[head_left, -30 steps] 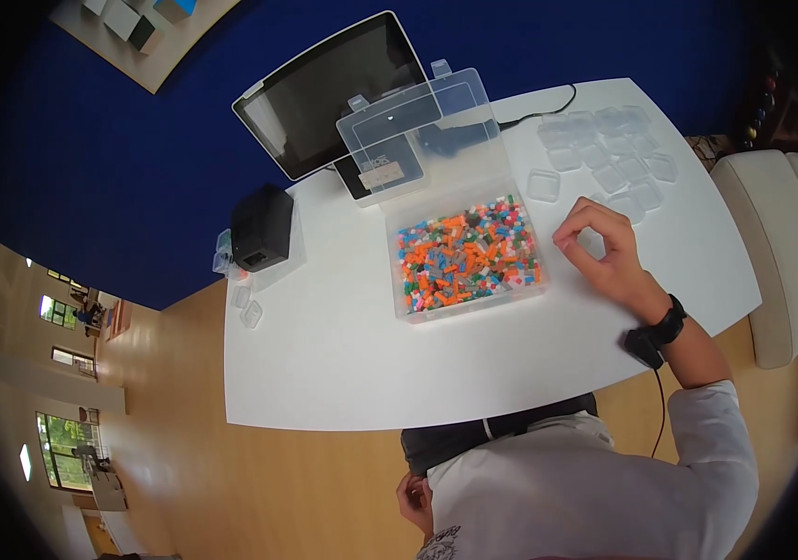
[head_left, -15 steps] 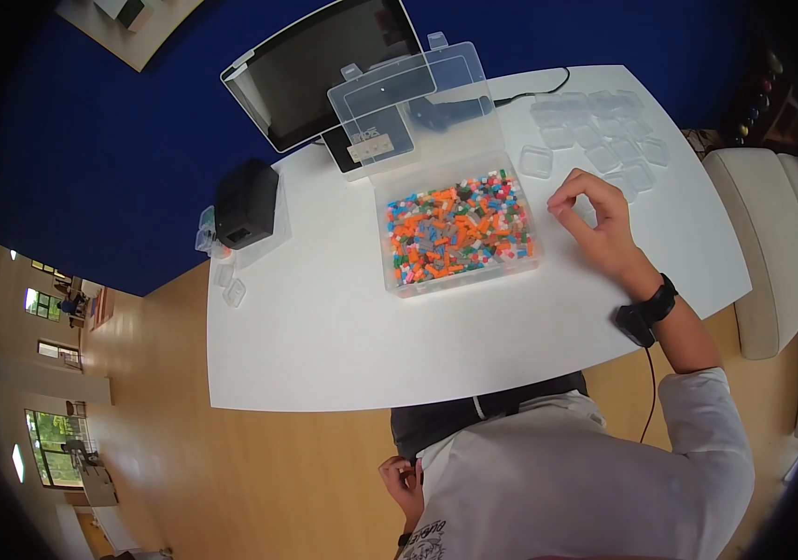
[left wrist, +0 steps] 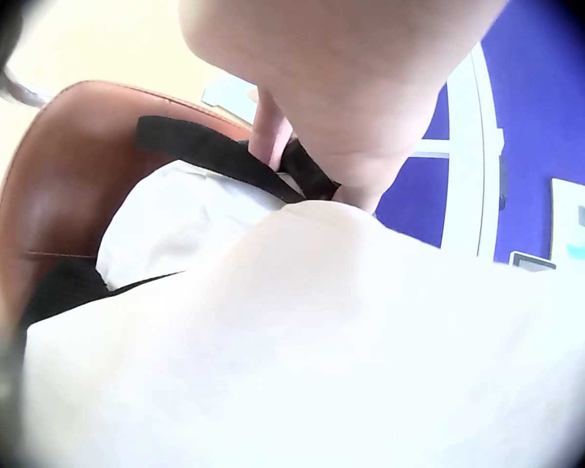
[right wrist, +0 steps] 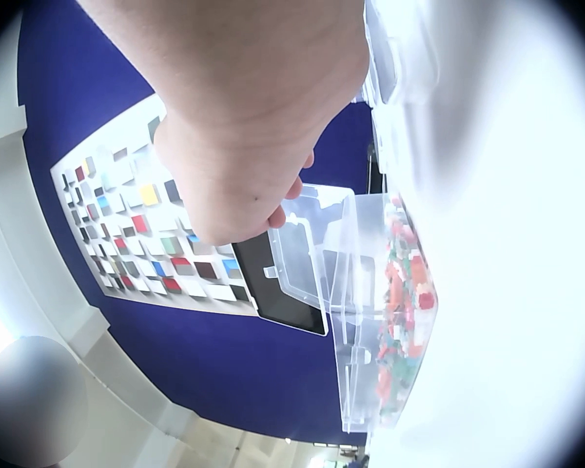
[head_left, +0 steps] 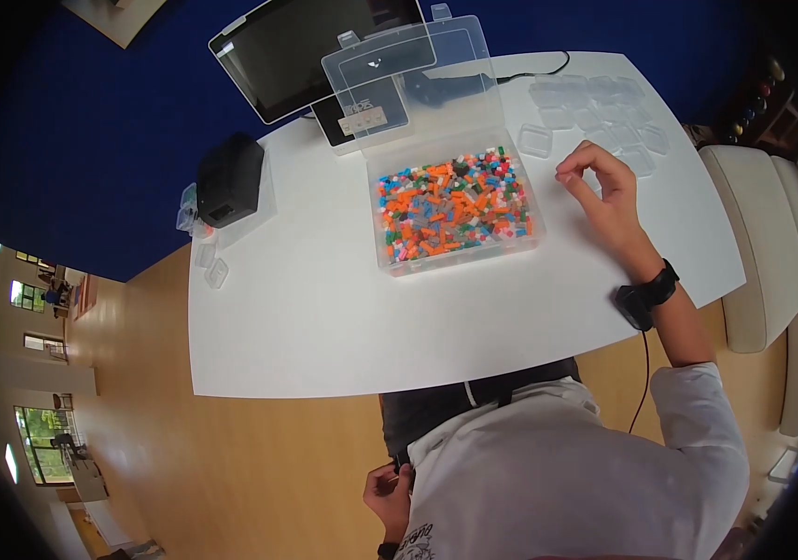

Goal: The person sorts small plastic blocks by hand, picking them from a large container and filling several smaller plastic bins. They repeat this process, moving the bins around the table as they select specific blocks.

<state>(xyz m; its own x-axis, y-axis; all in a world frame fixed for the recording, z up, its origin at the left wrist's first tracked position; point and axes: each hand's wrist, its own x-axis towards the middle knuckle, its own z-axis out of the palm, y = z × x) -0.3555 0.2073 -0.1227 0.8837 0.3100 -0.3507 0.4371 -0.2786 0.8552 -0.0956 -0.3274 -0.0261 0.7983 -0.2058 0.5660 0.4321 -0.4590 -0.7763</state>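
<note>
My right hand [head_left: 612,196] is held over the table, to the right of a clear plastic box [head_left: 460,259]. Its fingers curl, and the thumb and index fingertips meet in a ring with nothing visible between them. In the right wrist view those fingertips are mostly hidden behind the hand. Small toy bricks [head_left: 455,201] in orange, blue, green, white and other colours fill the box, whose hinged lid [head_left: 464,56] stands up at the back. Down beside the waist, my left hand [head_left: 388,495] hangs with loosely curled fingers, close to the dark trousers [head_left: 406,420].
Several clear small containers [head_left: 642,161] lie at the back right of the white table [head_left: 306,345], one [head_left: 535,141] nearer the box. A black device [head_left: 231,182] stands at the left, with small clear containers [head_left: 217,273] beside it. A screen [head_left: 306,56] stands behind the lid.
The head view has shifted, so the table and box sit higher in the picture. My right hand keeps its curled pose beside the box; the left stays at the waist.
</note>
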